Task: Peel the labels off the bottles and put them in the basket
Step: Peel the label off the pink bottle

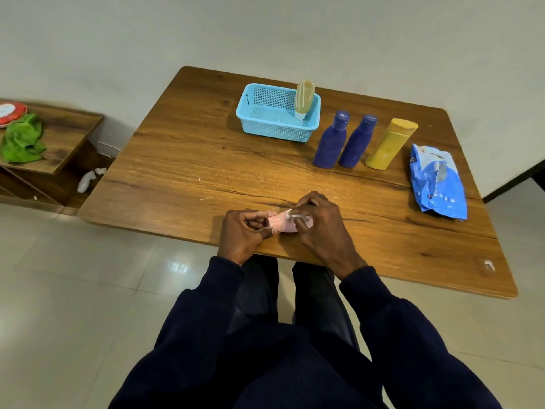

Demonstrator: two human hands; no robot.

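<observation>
Fingers [255, 215] curled — left hand [241, 233] grips pink bottle [282, 225] | right hand [323, 227] pinches white label [295, 215]

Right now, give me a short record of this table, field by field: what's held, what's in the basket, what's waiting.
held: pink bottle, on its side at the near edge of the wooden table
left hand: grips the pink bottle's left end
right hand: pinches white label scraps on it
basket: blue basket, far side; one pale yellow bottle inside, cap down
waiting: dark blue bottle, second dark blue bottle, yellow bottle, upright right of the basket
other: blue wipes packet, right edge
</observation>
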